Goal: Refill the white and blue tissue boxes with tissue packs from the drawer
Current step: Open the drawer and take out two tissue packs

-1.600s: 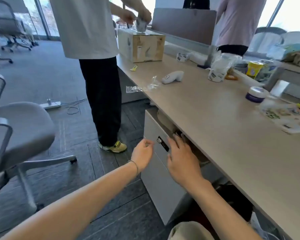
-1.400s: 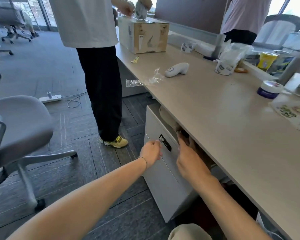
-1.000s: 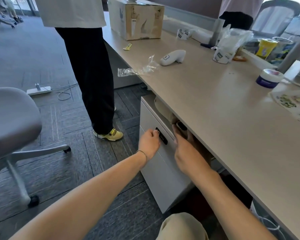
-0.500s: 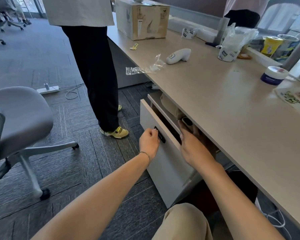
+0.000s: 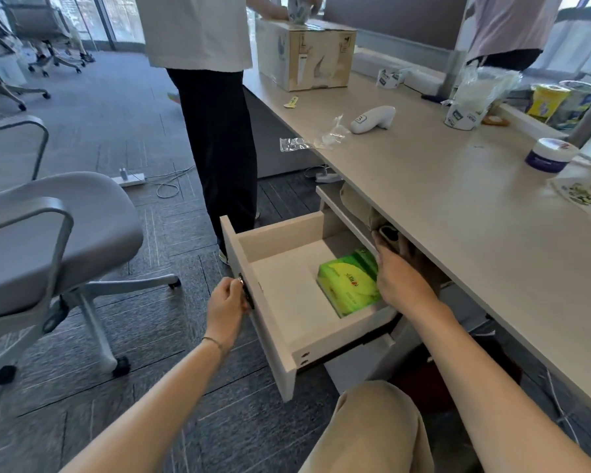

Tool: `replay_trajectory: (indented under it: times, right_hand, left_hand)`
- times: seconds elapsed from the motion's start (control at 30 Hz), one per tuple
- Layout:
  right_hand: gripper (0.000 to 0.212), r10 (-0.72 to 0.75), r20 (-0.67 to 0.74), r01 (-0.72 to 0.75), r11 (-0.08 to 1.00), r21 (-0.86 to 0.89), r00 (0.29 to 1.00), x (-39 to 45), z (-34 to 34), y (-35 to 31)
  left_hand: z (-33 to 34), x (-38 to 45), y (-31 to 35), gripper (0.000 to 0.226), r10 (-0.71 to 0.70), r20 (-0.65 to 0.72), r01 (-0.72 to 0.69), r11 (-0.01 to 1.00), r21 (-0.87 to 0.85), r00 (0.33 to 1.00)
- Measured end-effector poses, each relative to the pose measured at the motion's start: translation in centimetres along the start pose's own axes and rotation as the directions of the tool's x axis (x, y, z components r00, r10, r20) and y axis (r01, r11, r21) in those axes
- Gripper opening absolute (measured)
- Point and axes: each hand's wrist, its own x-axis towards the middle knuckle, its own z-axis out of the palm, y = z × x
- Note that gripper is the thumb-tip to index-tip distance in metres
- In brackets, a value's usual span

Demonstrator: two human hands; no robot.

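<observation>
The left hand (image 5: 226,303) is curled around the handle (image 5: 245,291) on the front of the drawer (image 5: 280,331), which stands pulled well out from under the desk (image 5: 464,213). The right hand (image 5: 398,274) reaches into the drawer, fingers spread loosely over the far edge of a green tissue pack (image 5: 348,285) lying on the drawer floor toward its right side; whether it grips the pack cannot be told.
</observation>
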Motion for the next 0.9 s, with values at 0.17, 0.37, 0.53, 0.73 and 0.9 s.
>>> replay_trajectory:
  times: [0.17, 0.37, 0.53, 0.73, 0.9]
  right_hand:
    - [0.059, 0.002, -0.015, -0.002, 1.000, -0.008, 1.000, -0.2, -0.2, -0.2]
    - [0.062, 0.014, 0.002, -0.014, 1.000, -0.003, 1.000, -0.3, -0.2, -0.2]
    - [0.065, -0.035, 0.044, 0.033, 0.998, 0.051, 0.998, 0.3, 0.3, 0.4]
    - [0.050, -0.393, -0.107, 0.379, 0.917, -0.127, 0.913, -1.7, 0.6, 0.1]
    - [0.041, -0.460, -0.154, 0.463, 0.886, -0.019, 0.874, -3.3, 1.1, -0.2]
  left_hand:
    - [-3.3, -0.5, -0.6, 0.031, 0.019, -0.055, -0.018, 1.000, 0.018, 0.998]
    - [-5.3, -1.0, -0.7, 0.028, -0.030, -0.087, 0.026, 0.998, -0.051, 0.996]
    - [-6.5, -1.3, 1.5, 0.018, -0.084, -0.198, 0.091, 0.995, 0.028, 0.977]
    - [-3.2, -2.3, 9.2, 0.024, 0.604, 0.058, -0.564, 0.699, 0.440, 0.795]
    - [5.3, -1.0, 9.8, 0.042, 0.399, 0.782, -0.872, 0.317, 0.372, 0.479]
